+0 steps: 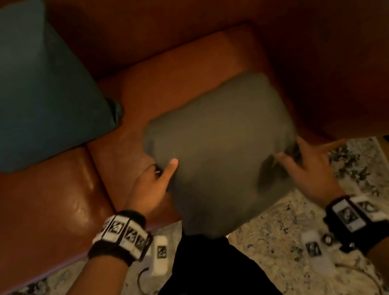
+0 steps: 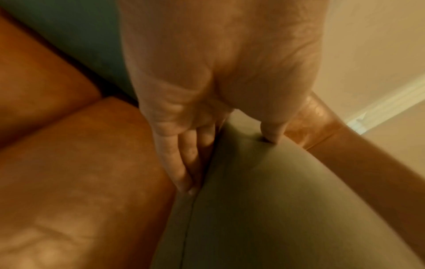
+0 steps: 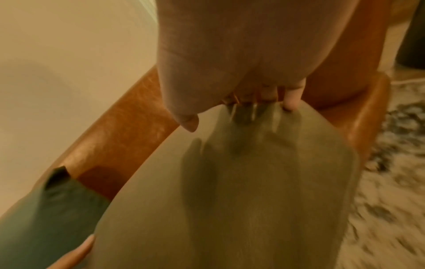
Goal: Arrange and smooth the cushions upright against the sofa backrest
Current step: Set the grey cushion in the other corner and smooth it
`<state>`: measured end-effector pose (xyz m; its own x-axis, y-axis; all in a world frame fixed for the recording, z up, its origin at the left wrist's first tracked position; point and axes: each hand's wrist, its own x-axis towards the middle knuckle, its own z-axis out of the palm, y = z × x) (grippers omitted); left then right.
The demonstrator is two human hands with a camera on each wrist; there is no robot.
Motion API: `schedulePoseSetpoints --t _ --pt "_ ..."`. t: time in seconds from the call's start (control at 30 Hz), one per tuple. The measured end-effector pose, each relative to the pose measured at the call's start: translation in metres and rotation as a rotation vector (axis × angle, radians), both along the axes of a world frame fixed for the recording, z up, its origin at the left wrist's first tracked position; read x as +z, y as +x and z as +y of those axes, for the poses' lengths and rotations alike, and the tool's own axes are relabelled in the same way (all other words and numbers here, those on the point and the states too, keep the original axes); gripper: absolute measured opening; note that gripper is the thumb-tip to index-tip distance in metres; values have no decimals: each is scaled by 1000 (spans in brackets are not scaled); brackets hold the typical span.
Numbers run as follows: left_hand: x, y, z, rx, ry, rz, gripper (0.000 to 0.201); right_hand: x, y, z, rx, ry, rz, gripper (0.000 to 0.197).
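Grey cushion (image 1: 222, 147) lies on the sofa seat (image 1: 175, 72), its near edge over the seat front. Left hand (image 1: 149, 186) pinches its left side; right hand (image 1: 306, 169) pinches its right corner. Teal cushion (image 1: 14, 90) leans on the sofa backrest (image 1: 164, 9), left of the grey one.

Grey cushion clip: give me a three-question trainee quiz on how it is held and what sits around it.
1. True or false: the teal cushion already leans against the sofa backrest.
2. Which hands hold the grey cushion? A) left only B) right only C) both
3. Fill in: below the sofa seat the floor is covered by a patterned ____.

Key
1. True.
2. C: the left hand pinches one side with the thumb on top, and the right hand bunches fabric on the other.
3. Rug.
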<state>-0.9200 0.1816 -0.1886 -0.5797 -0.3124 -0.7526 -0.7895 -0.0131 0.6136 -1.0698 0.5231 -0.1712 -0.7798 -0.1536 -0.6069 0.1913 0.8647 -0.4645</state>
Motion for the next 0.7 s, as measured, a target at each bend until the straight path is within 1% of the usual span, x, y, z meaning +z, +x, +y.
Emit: schedulePoseSetpoints --t 0.03,0.07,0.1,0.13,0.17,0.2,0.23,0.27,0.3,0.33,0.37,0.4,0.43,0.47,0.5,0.53,0.57,0.63,0.7 --pt "-4 9 -11 -13 8 -2 84 0 16 -4 -18 -52 -62 77" --pt "-7 16 -20 -23 36 -4 76 -4 31 -7 -41 -93 -110 73" --pt "-7 22 -26 -29 67 -17 70 -6 42 -11 -75 -107 -131 75" --pt "-6 26 -32 -51 90 -30 71 -10 48 -13 -122 -98 -136 78" --pt "-7 29 -37 -57 114 -46 77 -10 47 -17 -167 -61 -122 80" --pt "-3 26 -40 -24 141 -32 82 -15 41 -17 -195 -7 -104 80" --pt "0 20 -45 18 130 -20 83 -16 31 -20 -220 70 -100 77" --pt "2 11 -51 61 93 -17 83 -14 18 -24 -241 122 -98 76" --pt "4 1 -57 91 28 -49 85 -12 3 -29 -261 147 -91 76" --pt "4 -11 -64 101 -61 -71 87 -9 -12 -35 -268 156 -68 75" --pt "2 -23 -71 95 -141 -53 90 -5 -29 -44 -275 171 -48 70" --pt "0 -34 -76 71 -198 -10 85 -3 -45 -54 -270 185 -20 63" --pt "0 -47 -81 58 -235 10 70 -2 -60 -63 -254 191 9 59" --pt "-2 -58 -85 41 -262 9 54 -3 -74 -72 -231 177 30 58" --pt "-6 -68 -89 21 -280 -8 44 -5 -89 -83 -198 154 53 57" --pt "-8 -78 -92 3 -270 -36 39 -6 -101 -94 -157 129 70 58" --pt "-11 -85 -95 -24 -249 -79 37 -7 -114 -105 -110 122 77 58" --pt "-21 -92 -101 -56 -177 -159 36 -15 -138 -123 -37 126 27 60" --pt "-31 -94 -102 42 7 -205 28 -24 -157 -137 34 172 -47 67"
